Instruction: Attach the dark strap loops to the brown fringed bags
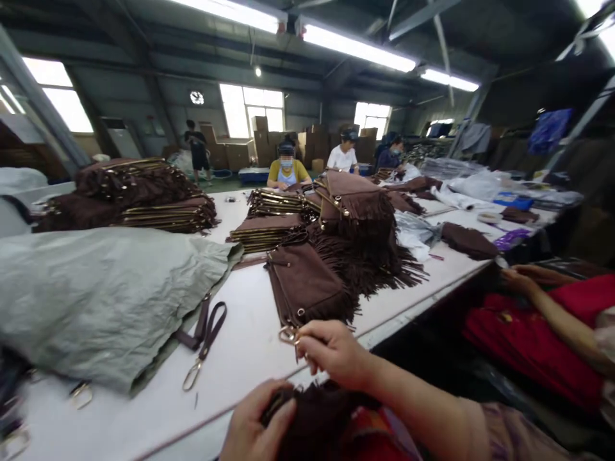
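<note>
Low in the view, my left hand (pixel 262 419) is closed on the edge of a dark brown fringed bag (pixel 314 419), thumb on top. My right hand (pixel 331 352) pinches a gold snap hook (pixel 287 334) just above that bag; the strap it may belong to is mostly hidden by my fingers. Right behind the hook lies another brown bag (pixel 307 282) with a zip and a small ring, its fringe spread over the table. To the left, a brown wrist strap (pixel 211 330) with a gold clasp (pixel 192 376) rests on the white tabletop (pixel 240 365).
Stacks of brown zipped bags (pixel 168 214) and fringed bags (pixel 360 205) stand along the table. A grey-green sheet (pixel 106 294) covers the left side. At right, a co-worker's arm (pixel 562 320) is close by, over red cloth (pixel 538 352). Several people sit or stand farther back.
</note>
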`<state>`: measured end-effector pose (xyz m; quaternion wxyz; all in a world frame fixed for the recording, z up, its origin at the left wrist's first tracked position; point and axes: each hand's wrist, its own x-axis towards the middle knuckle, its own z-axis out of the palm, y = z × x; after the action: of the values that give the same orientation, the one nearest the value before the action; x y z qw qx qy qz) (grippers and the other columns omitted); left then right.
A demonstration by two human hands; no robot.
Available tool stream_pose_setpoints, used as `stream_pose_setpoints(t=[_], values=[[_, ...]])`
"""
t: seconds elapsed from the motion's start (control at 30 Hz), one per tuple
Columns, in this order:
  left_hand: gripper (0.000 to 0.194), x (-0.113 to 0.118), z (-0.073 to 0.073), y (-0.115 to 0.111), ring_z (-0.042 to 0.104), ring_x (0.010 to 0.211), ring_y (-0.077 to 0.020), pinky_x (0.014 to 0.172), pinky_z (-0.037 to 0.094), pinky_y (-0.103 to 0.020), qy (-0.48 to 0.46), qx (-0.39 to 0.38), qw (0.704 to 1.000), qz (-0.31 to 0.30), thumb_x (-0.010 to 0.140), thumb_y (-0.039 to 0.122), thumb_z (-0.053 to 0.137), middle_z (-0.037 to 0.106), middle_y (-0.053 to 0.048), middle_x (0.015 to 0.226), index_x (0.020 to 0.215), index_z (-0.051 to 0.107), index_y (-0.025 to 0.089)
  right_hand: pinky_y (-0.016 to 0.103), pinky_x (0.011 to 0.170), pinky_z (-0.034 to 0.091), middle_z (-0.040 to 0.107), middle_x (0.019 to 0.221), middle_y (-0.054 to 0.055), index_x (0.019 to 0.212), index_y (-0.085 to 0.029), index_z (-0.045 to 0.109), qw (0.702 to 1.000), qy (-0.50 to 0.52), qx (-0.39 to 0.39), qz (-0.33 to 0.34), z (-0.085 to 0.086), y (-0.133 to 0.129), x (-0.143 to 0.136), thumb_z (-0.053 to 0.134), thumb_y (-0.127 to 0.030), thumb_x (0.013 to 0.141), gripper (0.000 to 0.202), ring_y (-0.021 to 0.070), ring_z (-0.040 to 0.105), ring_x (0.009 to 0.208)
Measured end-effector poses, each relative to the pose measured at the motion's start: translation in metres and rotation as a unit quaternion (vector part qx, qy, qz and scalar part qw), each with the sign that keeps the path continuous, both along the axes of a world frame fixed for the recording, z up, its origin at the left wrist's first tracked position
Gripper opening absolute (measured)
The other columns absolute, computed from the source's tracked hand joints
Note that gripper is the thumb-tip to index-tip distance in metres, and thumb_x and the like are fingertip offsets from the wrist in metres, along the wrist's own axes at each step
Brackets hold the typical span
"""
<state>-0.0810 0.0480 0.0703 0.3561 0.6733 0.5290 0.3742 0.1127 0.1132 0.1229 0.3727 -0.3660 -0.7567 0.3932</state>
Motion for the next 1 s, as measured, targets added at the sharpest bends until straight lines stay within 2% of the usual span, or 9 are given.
stream_pose_setpoints(t=[0.07, 0.13, 0.33, 0.43, 0.53, 0.6, 0.67, 0.77, 1.0], values=[[0.023, 0.018, 0.015, -0.001, 0.068, 0.084, -0.0191, 0.078, 0.055, -0.026, 0.004, -0.023, 0.999, -0.023, 0.086, 0.039, 0.058, 0.076, -0.003, 0.089, 0.093, 0.073, 0.022, 0.02, 0.044, 0.038, 0.055, 0.052, -0.004, 0.08, -0.017, 0.061, 0.989, 0.061, -0.129, -0.034, -0.011, -0.013, 0.033, 0.045, -0.038, 0.094, 0.03, 0.0091, 0.049, 0.044], [0.023, 0.039, 0.025, 0.002, 0.067, 0.081, -0.0181, 0.076, 0.053, -0.025, -0.001, -0.046, 0.998, -0.049, 0.087, 0.036, 0.058, 0.075, -0.003, 0.087, 0.092, 0.073, 0.02, 0.02, 0.047, 0.037, 0.054, 0.051, -0.005, 0.079, -0.017, 0.06, 0.974, 0.097, -0.197, -0.063, -0.019, -0.027, 0.06, 0.049, -0.043, 0.093, 0.032, 0.008, 0.047, 0.046], [0.038, 0.094, 0.031, 0.01, 0.065, 0.083, -0.0183, 0.077, 0.049, -0.026, -0.073, -0.075, 0.986, -0.129, 0.093, 0.046, 0.051, 0.074, -0.005, 0.09, 0.097, 0.073, 0.015, 0.021, 0.044, 0.03, 0.045, 0.051, -0.007, 0.072, -0.019, 0.054, 0.967, 0.088, -0.22, -0.09, -0.03, -0.061, 0.111, 0.048, -0.049, 0.093, 0.038, 0.0075, 0.038, 0.044], [0.039, 0.117, 0.03, 0.012, 0.061, 0.078, -0.0164, 0.071, 0.047, -0.024, -0.08, -0.088, 0.984, -0.132, 0.092, 0.047, 0.051, 0.071, -0.004, 0.086, 0.094, 0.071, 0.014, 0.022, 0.048, 0.034, 0.045, 0.056, -0.006, 0.067, -0.019, 0.05, 0.98, 0.052, -0.172, -0.081, -0.034, -0.067, 0.125, 0.047, -0.046, 0.094, 0.038, 0.0087, 0.041, 0.051], [0.04, 0.134, 0.029, 0.011, 0.045, 0.059, -0.0105, 0.054, 0.034, -0.021, -0.03, -0.106, 0.987, -0.114, 0.089, 0.046, 0.052, 0.054, 0.001, 0.062, 0.068, 0.064, 0.013, 0.024, 0.055, 0.038, 0.051, 0.062, -0.003, 0.067, -0.019, 0.051, 0.991, -0.012, -0.124, -0.058, -0.035, -0.069, 0.134, 0.045, -0.042, 0.095, 0.037, 0.0109, 0.047, 0.06], [0.041, 0.141, 0.027, 0.009, 0.035, 0.054, -0.0087, 0.049, 0.026, -0.022, -0.007, -0.118, 0.988, -0.095, 0.087, 0.042, 0.051, 0.04, 0.004, 0.055, 0.057, 0.053, 0.015, 0.026, 0.062, 0.043, 0.059, 0.07, -0.001, 0.075, -0.02, 0.057, 0.993, -0.043, -0.095, -0.046, -0.037, -0.071, 0.138, 0.044, -0.037, 0.095, 0.03, 0.0134, 0.054, 0.067], [0.037, 0.145, 0.024, 0.007, 0.031, 0.052, -0.0083, 0.047, 0.021, -0.023, -0.004, -0.133, 0.988, -0.082, 0.084, 0.037, 0.051, 0.034, 0.005, 0.053, 0.055, 0.048, 0.016, 0.029, 0.072, 0.048, 0.067, 0.083, 0.002, 0.089, -0.022, 0.062, 0.996, -0.07, -0.048, -0.036, -0.039, -0.072, 0.14, 0.048, -0.031, 0.093, 0.017, 0.0171, 0.062, 0.079], [0.032, 0.148, 0.016, 0.003, 0.03, 0.051, -0.0083, 0.046, 0.019, -0.023, -0.017, -0.159, 0.984, -0.073, 0.081, 0.034, 0.05, 0.033, 0.005, 0.053, 0.055, 0.048, 0.017, 0.032, 0.081, 0.052, 0.069, 0.096, 0.005, 0.098, -0.024, 0.062, 0.994, -0.104, 0.036, -0.007, -0.047, -0.071, 0.14, 0.049, -0.025, 0.091, 0.014, 0.0206, 0.066, 0.091], [0.033, 0.14, -0.004, -0.007, 0.029, 0.051, -0.009, 0.046, 0.018, -0.024, -0.065, -0.194, 0.978, -0.035, 0.079, 0.037, 0.052, 0.033, 0.005, 0.051, 0.054, 0.05, 0.017, 0.036, 0.074, 0.061, 0.072, 0.095, 0.012, 0.117, -0.019, 0.061, 0.957, -0.166, 0.236, -0.024, -0.069, -0.07, 0.126, 0.042, -0.017, 0.09, 0.032, 0.0247, 0.071, 0.084]])
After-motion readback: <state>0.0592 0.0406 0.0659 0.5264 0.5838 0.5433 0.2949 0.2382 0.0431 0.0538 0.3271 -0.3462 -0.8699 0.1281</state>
